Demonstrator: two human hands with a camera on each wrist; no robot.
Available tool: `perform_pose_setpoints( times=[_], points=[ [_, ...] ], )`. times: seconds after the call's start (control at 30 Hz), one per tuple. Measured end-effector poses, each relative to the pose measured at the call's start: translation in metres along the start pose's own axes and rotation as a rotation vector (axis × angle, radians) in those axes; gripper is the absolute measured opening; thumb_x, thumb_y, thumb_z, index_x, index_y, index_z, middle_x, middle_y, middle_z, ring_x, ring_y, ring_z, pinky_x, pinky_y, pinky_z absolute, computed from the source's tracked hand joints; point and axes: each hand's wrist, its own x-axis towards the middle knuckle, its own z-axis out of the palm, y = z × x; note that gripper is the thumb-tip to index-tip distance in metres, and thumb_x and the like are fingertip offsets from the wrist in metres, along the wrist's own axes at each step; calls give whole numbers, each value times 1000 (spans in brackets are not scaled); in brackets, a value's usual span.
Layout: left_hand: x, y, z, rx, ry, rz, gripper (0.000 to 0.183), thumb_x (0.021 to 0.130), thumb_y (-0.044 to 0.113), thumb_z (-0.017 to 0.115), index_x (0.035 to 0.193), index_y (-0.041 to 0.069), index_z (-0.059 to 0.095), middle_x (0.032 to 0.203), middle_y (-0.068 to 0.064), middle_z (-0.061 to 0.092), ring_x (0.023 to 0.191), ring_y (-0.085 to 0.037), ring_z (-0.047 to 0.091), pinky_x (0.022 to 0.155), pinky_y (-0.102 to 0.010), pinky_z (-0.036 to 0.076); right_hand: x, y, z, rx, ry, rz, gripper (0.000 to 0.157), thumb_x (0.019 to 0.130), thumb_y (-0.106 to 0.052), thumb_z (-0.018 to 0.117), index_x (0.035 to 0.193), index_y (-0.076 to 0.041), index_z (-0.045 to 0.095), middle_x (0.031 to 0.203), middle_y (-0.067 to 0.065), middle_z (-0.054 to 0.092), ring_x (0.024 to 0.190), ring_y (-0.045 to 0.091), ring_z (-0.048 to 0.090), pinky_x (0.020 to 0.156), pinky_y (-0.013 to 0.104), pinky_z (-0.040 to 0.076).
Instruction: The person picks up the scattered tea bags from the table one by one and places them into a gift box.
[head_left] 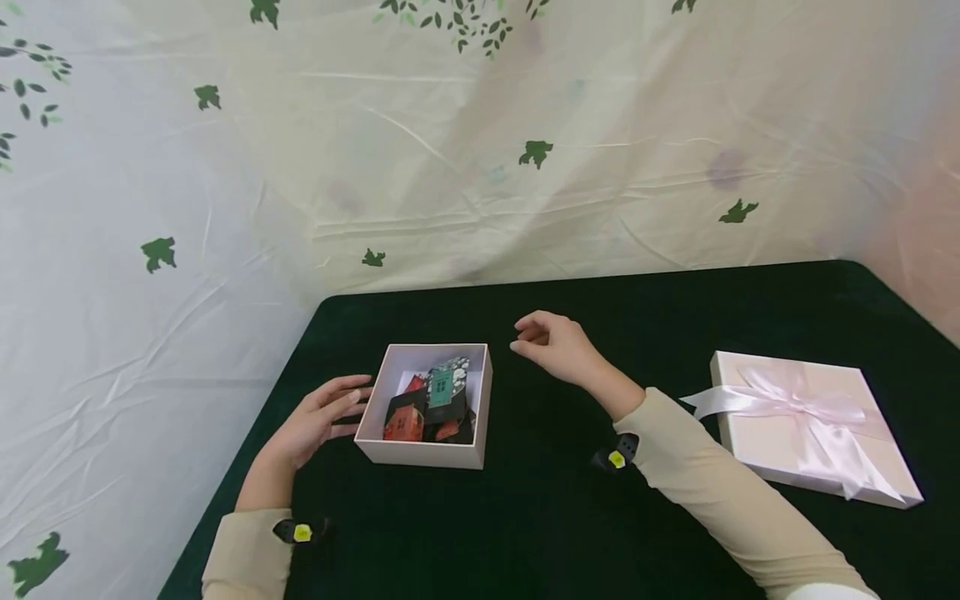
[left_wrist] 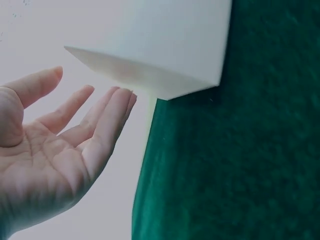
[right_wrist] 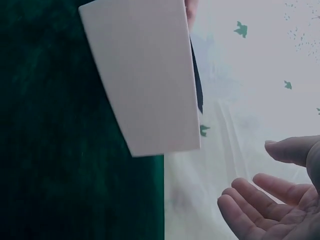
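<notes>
A pale pink open box point(head_left: 423, 454) sits on the dark green cloth, left of centre. Inside it lie several flat dark printed pieces, one with a teal house-like picture point(head_left: 441, 387) and another with an orange one point(head_left: 405, 422). My left hand point(head_left: 322, 417) is at the box's left side, fingers loosely extended; whether the fingertips touch its wall I cannot tell. To the right of the box and slightly beyond it, my right hand point(head_left: 558, 346) hovers with nothing in it, thumb and fingers apart in the right wrist view. Both wrist views show the box's outer walls.
A pink box lid point(head_left: 843, 383) with a satin ribbon bow point(head_left: 802, 408) lies at the right of the table, beyond my right forearm. The table point(head_left: 555, 533) is covered in dark green cloth. Behind it hangs a pale curtain point(head_left: 450, 192) with green leaf and bird prints.
</notes>
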Motion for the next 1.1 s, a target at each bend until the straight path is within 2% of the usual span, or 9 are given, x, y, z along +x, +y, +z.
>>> perform_pose_setpoints(
  times=[0.23,0.47,0.73,0.97,1.1],
  points=[
    [9,22,1,65,64,54,51,100,32,46,140,1,38,141,-24,44,127,-40,46,97,-48,47,-1,7,-17,-58,7,11,38,93,-22,61,124,-2,56,123,18,59,113,31,56,96,46,47],
    [20,47,10,123,131,105,48,100,31,48,137,1,42,142,-22,44,129,-36,43,103,-51,40,-6,16,-38,-114,5,-6,42,93,-25,61,127,-2,54,130,20,55,123,34,49,102,50,41],
    [36,71,28,181,96,193,42,99,25,50,134,2,45,140,-21,46,129,-36,44,105,-55,37,-21,25,-62,-210,6,-18,52,92,-29,61,133,0,50,138,21,48,127,38,44,103,55,38],
    [48,92,47,234,150,245,38,98,22,52,132,8,48,138,-15,49,128,-32,44,105,-57,36,-31,33,-73,-297,15,-24,59,92,-36,61,137,-1,47,141,23,44,130,40,40,104,58,35],
    [57,102,61,237,114,290,40,97,20,53,134,8,47,140,-16,46,130,-33,42,106,-55,36,-34,35,-78,-330,17,-18,61,92,-38,62,138,-1,46,142,23,42,130,41,39,104,58,34]
  ],
)
